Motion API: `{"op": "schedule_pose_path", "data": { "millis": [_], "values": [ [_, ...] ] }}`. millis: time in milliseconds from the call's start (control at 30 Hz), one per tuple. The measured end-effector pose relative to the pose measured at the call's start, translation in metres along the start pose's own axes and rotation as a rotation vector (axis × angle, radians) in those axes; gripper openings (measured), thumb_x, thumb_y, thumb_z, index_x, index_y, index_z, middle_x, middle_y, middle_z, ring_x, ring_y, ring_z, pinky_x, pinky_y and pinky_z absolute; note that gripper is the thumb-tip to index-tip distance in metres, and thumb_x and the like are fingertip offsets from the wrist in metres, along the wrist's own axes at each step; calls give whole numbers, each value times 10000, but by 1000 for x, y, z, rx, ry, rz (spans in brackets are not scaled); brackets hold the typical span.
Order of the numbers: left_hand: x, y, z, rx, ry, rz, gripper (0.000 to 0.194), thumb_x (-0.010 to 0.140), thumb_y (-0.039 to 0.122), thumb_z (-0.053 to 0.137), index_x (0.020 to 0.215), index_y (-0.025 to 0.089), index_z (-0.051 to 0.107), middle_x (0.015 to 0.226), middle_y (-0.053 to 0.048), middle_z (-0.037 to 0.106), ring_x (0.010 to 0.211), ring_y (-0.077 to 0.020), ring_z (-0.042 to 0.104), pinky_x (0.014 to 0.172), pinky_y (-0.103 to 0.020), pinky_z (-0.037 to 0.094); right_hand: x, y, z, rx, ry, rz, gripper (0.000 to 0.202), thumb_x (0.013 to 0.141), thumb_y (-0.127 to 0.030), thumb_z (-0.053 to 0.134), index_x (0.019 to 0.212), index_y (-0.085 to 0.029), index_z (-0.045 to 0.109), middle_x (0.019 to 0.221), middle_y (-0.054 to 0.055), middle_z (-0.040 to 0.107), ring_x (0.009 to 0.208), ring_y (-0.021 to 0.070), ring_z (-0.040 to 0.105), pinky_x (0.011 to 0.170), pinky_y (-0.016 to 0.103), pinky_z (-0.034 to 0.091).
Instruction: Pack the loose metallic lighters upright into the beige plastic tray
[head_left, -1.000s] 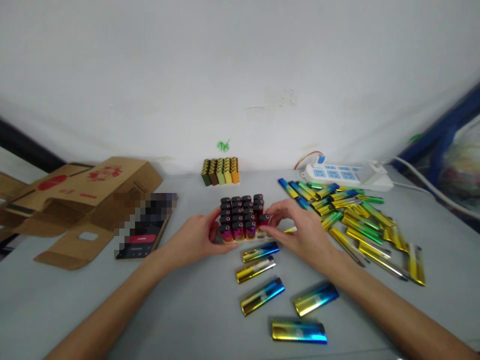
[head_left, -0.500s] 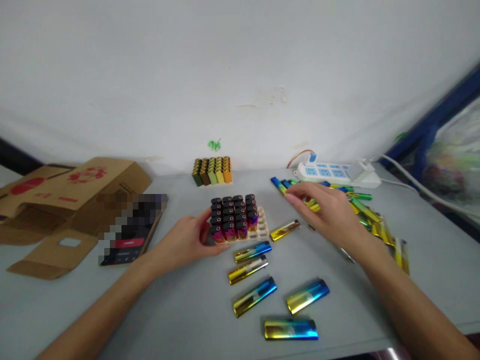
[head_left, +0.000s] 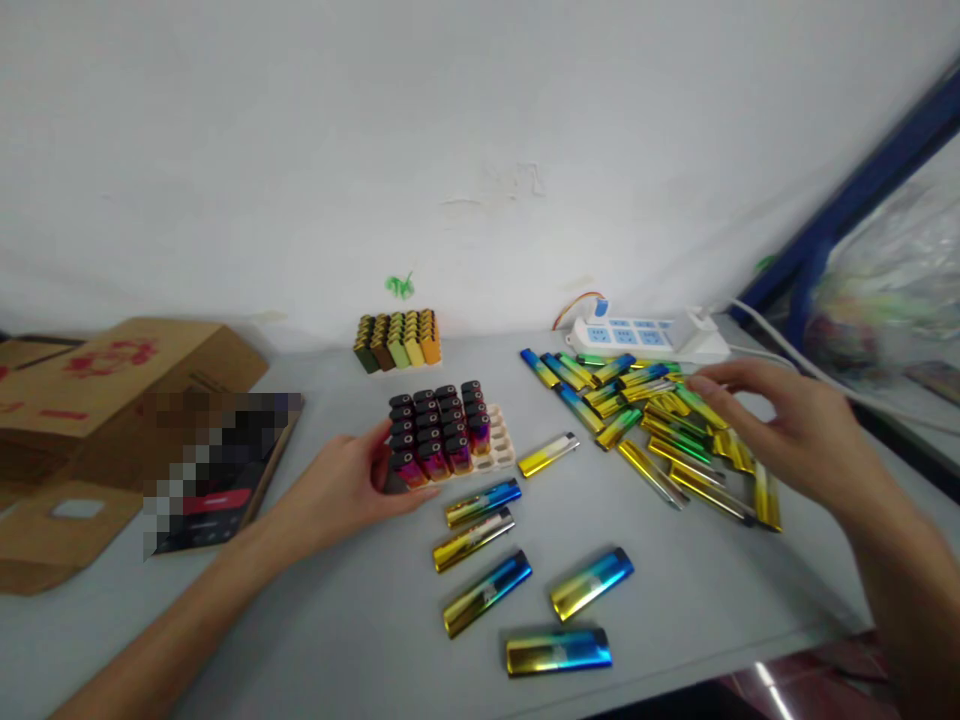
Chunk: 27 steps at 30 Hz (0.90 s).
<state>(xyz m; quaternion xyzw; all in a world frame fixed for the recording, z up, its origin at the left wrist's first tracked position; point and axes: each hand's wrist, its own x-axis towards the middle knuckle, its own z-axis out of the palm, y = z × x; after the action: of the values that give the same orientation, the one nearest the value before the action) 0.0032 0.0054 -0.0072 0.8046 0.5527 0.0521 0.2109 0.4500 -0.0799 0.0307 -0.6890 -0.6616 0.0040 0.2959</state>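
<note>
A pale slotted tray (head_left: 504,440) holds several upright lighters with black tops and purple-red bodies (head_left: 433,460); its slots show at the right side. My left hand (head_left: 349,480) is wrapped round the tray's left end, thumb along the front and fingers partly hidden behind. Over the right side of a heap of yellow, blue and green lighters (head_left: 619,425) is my right hand (head_left: 787,430). Its thumb and forefinger meet at the tips beside a green-yellow lighter (head_left: 703,407); whatever is between them is too small to tell. Several loose lighters (head_left: 487,592) lie before the tray.
Behind the tray, a block of upright green, brown and orange lighters (head_left: 397,342) stands near the wall. A power strip (head_left: 630,338) with cables is at the back right. An open cardboard box (head_left: 112,380) and a partly blurred phone-like screen (head_left: 225,490) lie at the left.
My right hand has moved right across the heap, uncovering its left and middle parts. My left hand remains at the tray. The whole view has shifted slightly.
</note>
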Motion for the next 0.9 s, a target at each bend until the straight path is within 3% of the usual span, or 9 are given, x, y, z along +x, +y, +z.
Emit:
{"op": "schedule_pose_path", "data": {
  "millis": [100, 200, 300, 367, 467, 533, 633, 767, 900],
  "values": [
    [1, 1, 0, 9, 15, -6, 546, 745, 771, 703, 833, 252, 557, 578, 63, 577, 511, -166, 496, 534, -300, 302, -23, 15, -2, -15, -15, 3, 366, 1036, -566, 584, 1177, -271, 749, 1186, 148, 797, 1052, 393, 769, 635, 437, 617],
    [1, 5, -1, -5, 21, -10, 540, 769, 767, 698, 853, 254, 553, 568, 71, 572, 506, -166, 509, 532, -294, 302, -51, 11, 6, 7, -26, -99, 339, 1047, -530, 608, 1275, -303, 713, 1363, 140, 737, 1256, 407, 722, 1006, 592, 633],
    [1, 11, -6, -6, 14, -14, 525, 813, 749, 687, 877, 246, 550, 591, 59, 599, 526, -173, 545, 552, -294, 319, -85, -20, 18, 35, -84, -255, 359, 1044, -450, 661, 1383, -333, 690, 1563, 124, 640, 1424, 396, 640, 1165, 625, 562],
    [0, 14, -8, -9, 11, -22, 528, 815, 748, 680, 903, 241, 561, 599, 54, 607, 526, -179, 543, 557, -301, 317, -106, -48, 26, 29, -165, -389, 487, 1030, -463, 682, 1499, -338, 646, 1668, 110, 573, 1505, 410, 573, 1163, 624, 575],
    [-1, 15, -8, -24, 7, -21, 549, 823, 757, 694, 943, 234, 577, 621, 48, 627, 544, -185, 563, 565, -301, 324, -128, -85, 36, 23, -270, -614, 615, 1011, -494, 715, 1589, -318, 605, 1658, 94, 600, 1508, 399, 581, 1147, 575, 599],
    [-2, 13, -7, -30, 7, -23, 554, 825, 752, 707, 962, 229, 585, 630, 48, 634, 553, -185, 573, 572, -299, 333, -134, -100, 44, -14, -259, -736, 573, 1023, -365, 728, 1584, -346, 613, 1623, 69, 640, 1482, 368, 615, 1181, 566, 567],
    [-3, 12, -6, -26, 3, -19, 544, 845, 741, 705, 960, 224, 585, 633, 52, 628, 562, -180, 575, 579, -296, 341, -129, -113, 57, -33, -243, -828, 527, 1050, -413, 709, 1568, -361, 629, 1624, 62, 636, 1449, 368, 645, 1214, 608, 519],
    [-3, 13, -6, -30, -2, -6, 551, 854, 740, 703, 989, 218, 590, 625, 65, 614, 552, -170, 554, 573, -291, 337, -113, -130, 71, 12, -343, -804, 556, 1081, -569, 611, 1594, -353, 599, 1735, 34, 501, 1552, 381, 539, 1270, 662, 440],
    [-3, 11, -7, -35, 10, 1, 512, 866, 702, 704, 975, 215, 592, 624, 61, 608, 552, -169, 552, 572, -297, 339, -98, -140, 83, 64, -459, -769, 547, 1134, -485, 548, 1656, -326, 511, 1796, 15, 398, 1654, 312, 394, 1344, 671, 309]
  ]
}}
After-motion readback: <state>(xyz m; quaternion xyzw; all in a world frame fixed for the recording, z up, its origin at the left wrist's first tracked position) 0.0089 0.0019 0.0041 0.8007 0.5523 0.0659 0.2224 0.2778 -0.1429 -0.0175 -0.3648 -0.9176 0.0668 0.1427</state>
